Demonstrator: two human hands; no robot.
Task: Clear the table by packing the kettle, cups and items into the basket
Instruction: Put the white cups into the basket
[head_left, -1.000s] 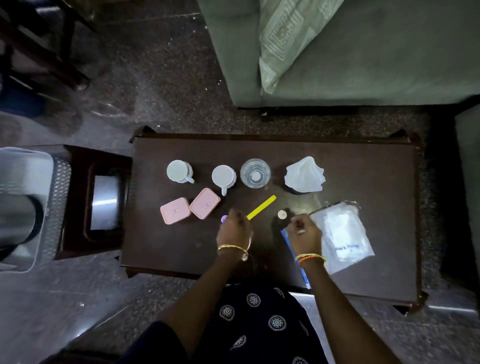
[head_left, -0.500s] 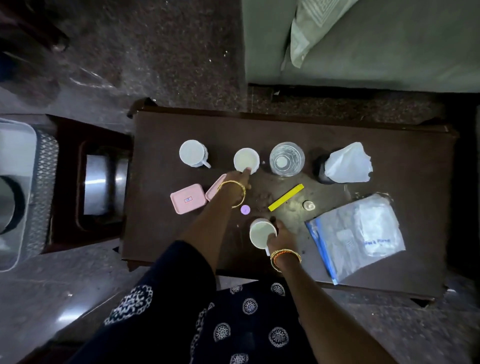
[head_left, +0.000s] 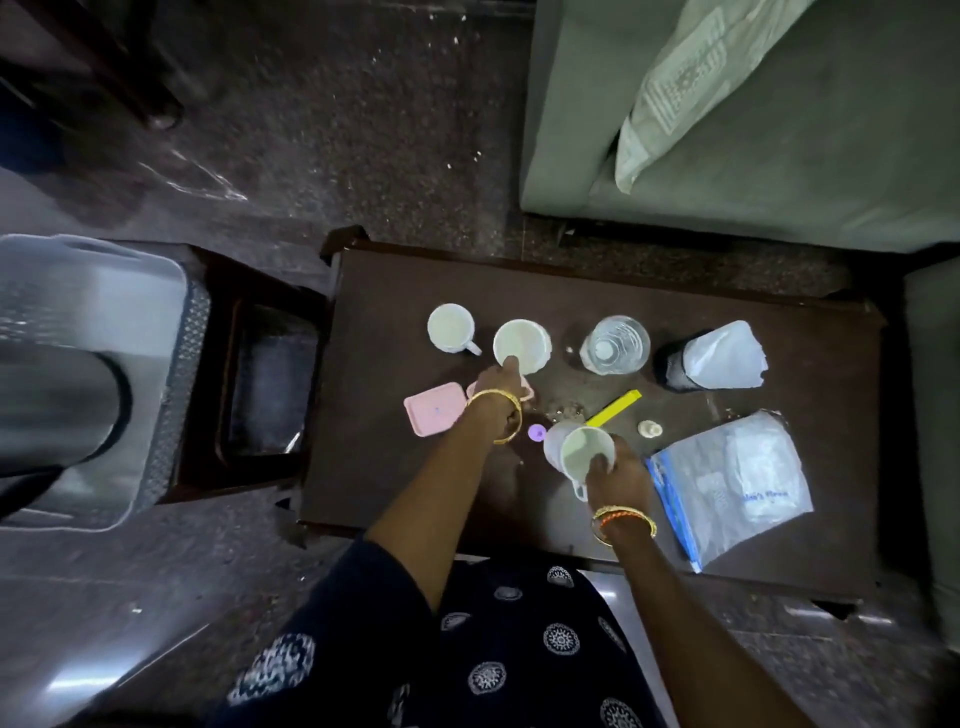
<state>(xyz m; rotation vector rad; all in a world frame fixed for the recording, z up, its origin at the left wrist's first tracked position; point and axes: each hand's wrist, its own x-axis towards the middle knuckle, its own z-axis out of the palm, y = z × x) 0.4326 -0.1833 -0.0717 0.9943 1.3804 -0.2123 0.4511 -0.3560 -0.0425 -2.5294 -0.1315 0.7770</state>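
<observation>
1. Right hand (head_left: 621, 473) grips a white cup (head_left: 581, 453) by the rim, tilted, mouth facing up toward the camera, handle pointing at the person.
2. Left hand (head_left: 501, 387) pinches the rim of a second cup (head_left: 521, 345), upright on the dark wooden tabletop (head_left: 675, 296).
3. Third cup (head_left: 451, 328) stands upright, handle pointing right.
4. Steel kettle (head_left: 52, 410) lies in the grey plastic basket (head_left: 171, 364) at left.

Dark matt wooden table (head_left: 395, 483) at centre; glossy white cups (head_left: 451, 328); clear glass (head_left: 615, 344); shiny metal kettle (head_left: 52, 410) in grey plastic basket (head_left: 171, 395), left.
</observation>
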